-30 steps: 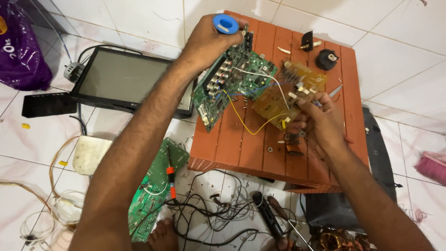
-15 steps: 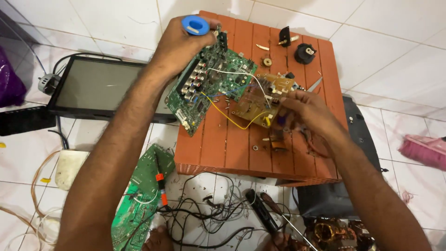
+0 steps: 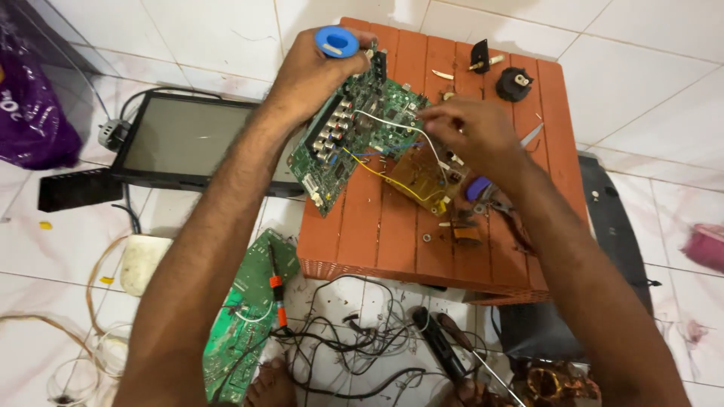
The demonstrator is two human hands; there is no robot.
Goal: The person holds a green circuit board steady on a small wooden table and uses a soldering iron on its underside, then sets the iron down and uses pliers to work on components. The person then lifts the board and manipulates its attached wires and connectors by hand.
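The green circuit board (image 3: 362, 139) is tilted up off the red slatted tabletop (image 3: 392, 226), clamped together with a blue solder spool (image 3: 337, 41) in the left hand (image 3: 317, 75), so its face is exposed. The right hand (image 3: 471, 136) is pinched at the wires above the brown board (image 3: 418, 177).

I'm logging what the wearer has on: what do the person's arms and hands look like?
Both forearms are bare, with no sleeves in view. The left hand and right hand wear no gloves; no rings, watch or bands are visible. The forearms show some hair.
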